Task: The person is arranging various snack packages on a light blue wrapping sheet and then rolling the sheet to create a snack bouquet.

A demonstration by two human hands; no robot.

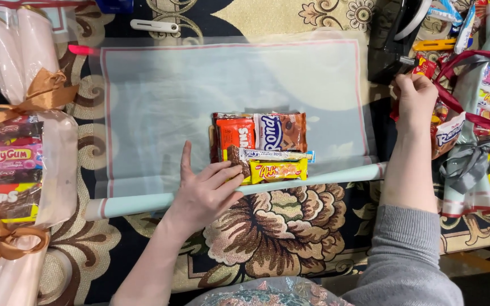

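A pale blue wrapping sheet (160, 96) with a pink border lies flat on a patterned carpet, its near edge rolled up. Several snack bars and biscuit packs (262, 144) are stacked at its near middle. My left hand (205, 190) rests flat, fingers apart, on the near edge of that stack, touching a brown bar and a yellow pack. My right hand (415, 102) reaches to the right into a heap of loose wrapped sweets (446, 133); its fingers are curled there, and whether they grip one is hidden.
A finished pink-wrapped candy bundle (15, 147) with bronze ribbons lies at the left. Another bundle with grey ribbon (483, 141) lies at the right. A black tape dispenser (389, 39) stands at the back right, a white cutter (154, 25) at the back.
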